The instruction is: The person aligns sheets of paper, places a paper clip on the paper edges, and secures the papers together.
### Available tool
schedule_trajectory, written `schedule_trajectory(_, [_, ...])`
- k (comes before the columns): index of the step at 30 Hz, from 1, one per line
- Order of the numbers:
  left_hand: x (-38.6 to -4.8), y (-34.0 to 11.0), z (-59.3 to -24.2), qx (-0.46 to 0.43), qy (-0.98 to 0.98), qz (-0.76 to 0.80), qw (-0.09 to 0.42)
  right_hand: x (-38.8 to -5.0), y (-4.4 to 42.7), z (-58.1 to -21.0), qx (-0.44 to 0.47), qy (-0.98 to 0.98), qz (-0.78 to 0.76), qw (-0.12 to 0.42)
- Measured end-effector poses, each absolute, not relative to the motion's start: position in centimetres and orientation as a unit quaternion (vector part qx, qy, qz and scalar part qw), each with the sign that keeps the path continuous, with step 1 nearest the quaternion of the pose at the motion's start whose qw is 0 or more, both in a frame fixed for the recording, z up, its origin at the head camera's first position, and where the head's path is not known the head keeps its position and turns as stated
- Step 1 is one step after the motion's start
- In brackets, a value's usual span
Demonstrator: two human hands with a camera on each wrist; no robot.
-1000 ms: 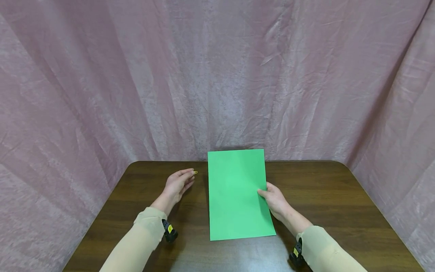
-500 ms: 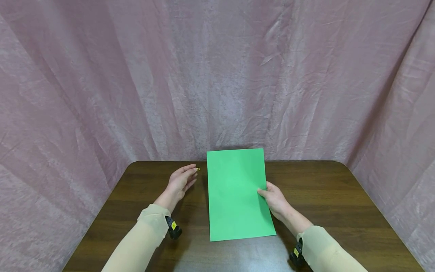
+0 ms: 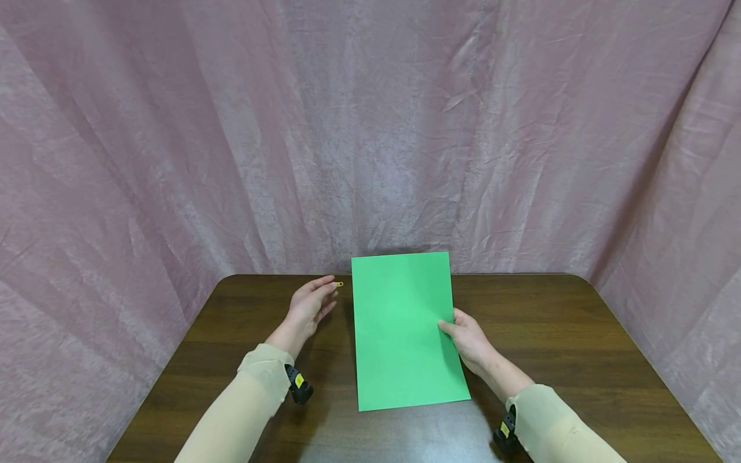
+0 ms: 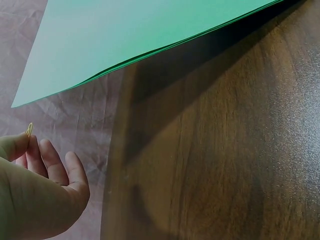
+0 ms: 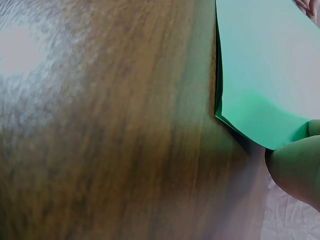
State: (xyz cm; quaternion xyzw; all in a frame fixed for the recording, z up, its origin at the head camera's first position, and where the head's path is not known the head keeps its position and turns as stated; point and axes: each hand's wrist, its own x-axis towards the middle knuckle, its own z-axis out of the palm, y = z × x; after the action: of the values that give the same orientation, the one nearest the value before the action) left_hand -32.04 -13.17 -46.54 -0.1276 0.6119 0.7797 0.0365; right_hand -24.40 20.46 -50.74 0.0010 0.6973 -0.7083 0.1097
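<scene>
Between thumb and forefinger, my left hand [image 3: 307, 307] pinches a small yellow paper clip [image 3: 339, 284]. The clip [image 4: 30, 129] points up out of the fingertips in the left wrist view, a little apart from the paper's corner. My right hand [image 3: 471, 341] grips the right edge of some green paper [image 3: 405, 328], thumb in front and fingers hidden behind. The paper is held up above the table, its far edge raised. Along its edge in the left wrist view, the green paper [image 4: 130, 40] shows more than one layer, slightly parted.
The brown wooden table [image 3: 556, 321] lies under both hands, glossy near its front. A pink velvet curtain [image 3: 370, 128] hangs right behind the table and along its sides. Each wrist wears a small black camera [image 3: 300, 386].
My left hand has moved slightly forward and to the right with the paper clip, closer to the paper's far left corner. The right hand and the paper have hardly shifted.
</scene>
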Motion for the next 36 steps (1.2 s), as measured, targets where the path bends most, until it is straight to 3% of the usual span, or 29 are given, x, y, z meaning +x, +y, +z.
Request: schedule_trajectory(36, [-33.8, -12.3, -44.3, -0.111, 0.636, 0.763, 0.040, -24.5, 20.2, -50.2, -0.001, 0.694, -0.711, 0.112])
